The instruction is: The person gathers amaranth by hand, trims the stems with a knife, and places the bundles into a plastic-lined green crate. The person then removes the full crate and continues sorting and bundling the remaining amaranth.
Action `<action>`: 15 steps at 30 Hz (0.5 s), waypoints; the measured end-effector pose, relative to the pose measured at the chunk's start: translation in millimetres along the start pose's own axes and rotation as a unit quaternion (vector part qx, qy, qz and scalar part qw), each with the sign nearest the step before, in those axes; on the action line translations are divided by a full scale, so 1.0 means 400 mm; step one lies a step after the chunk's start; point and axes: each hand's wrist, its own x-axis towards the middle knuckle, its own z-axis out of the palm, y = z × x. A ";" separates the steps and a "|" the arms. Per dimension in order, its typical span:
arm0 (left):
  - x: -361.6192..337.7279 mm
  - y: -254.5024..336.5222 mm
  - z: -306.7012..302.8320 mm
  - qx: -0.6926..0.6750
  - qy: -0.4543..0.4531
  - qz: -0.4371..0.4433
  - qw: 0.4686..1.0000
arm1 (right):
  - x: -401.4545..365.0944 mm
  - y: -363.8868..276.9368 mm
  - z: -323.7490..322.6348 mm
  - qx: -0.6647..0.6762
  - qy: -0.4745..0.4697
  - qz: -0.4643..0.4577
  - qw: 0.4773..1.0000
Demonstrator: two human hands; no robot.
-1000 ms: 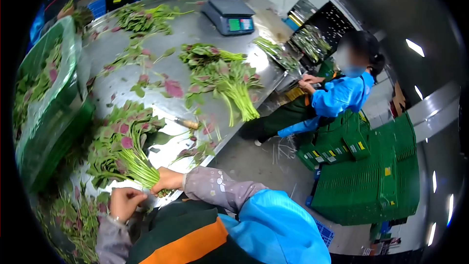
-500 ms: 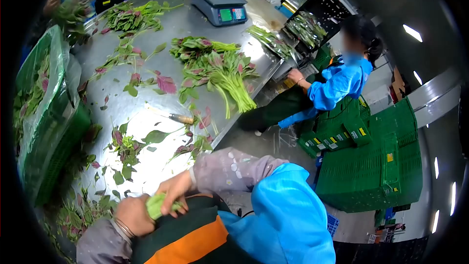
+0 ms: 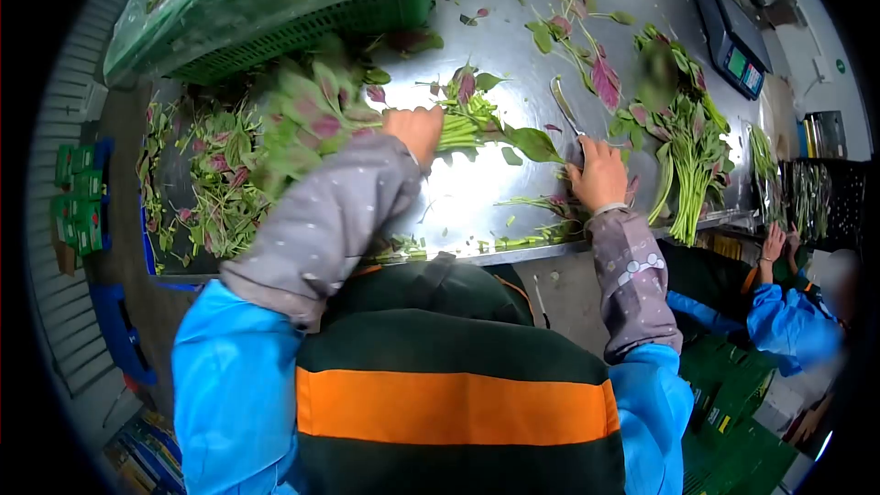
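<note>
My left hand (image 3: pixel 417 128) is shut on the stems of a bunch of red-and-green leafy greens (image 3: pixel 307 115). Its blurred leaves point left toward a pile of loose greens (image 3: pixel 215 174), and the cut stem ends stick out to the right. My right hand (image 3: pixel 598 174) rests on the steel table (image 3: pixel 458 202), closed over the handle of a knife (image 3: pixel 563 103) whose blade points away from me. Loose leaves and stem trimmings lie around both hands.
A green crate (image 3: pixel 302 18) lined with plastic stands at the table's far left. A tied bundle of greens (image 3: pixel 687 160) and a scale (image 3: pixel 733 46) are to the right. A co-worker in blue (image 3: pixel 793 316) stands at the right edge. Small green crates (image 3: pixel 78 202) sit on the floor.
My view has swung left. My left hand carried the bunch from near my body out over the table toward the crate. My right hand let go of the stems and moved onto the knife.
</note>
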 end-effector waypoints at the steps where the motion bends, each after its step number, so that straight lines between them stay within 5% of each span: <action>1: -0.007 0.018 0.010 -0.013 0.057 -0.014 0.998 | 0.005 -0.001 0.002 0.009 0.027 0.021 0.999; 5: -0.007 0.001 -0.030 -0.060 0.078 -0.013 0.995 | 0.024 0.022 0.030 0.010 0.102 0.068 0.992; 9: 0.023 0.031 -0.026 -0.088 0.094 -0.049 0.990 | 0.036 0.065 0.084 0.003 -0.001 0.087 0.996; 14: 0.018 0.056 0.078 -0.056 0.141 -0.070 0.986 | 0.012 -0.098 -0.018 0.338 -0.043 0.189 0.921; 15: 0.018 0.053 0.068 -0.060 0.133 -0.069 0.987 | -0.004 -0.161 -0.027 0.344 -0.010 0.147 0.927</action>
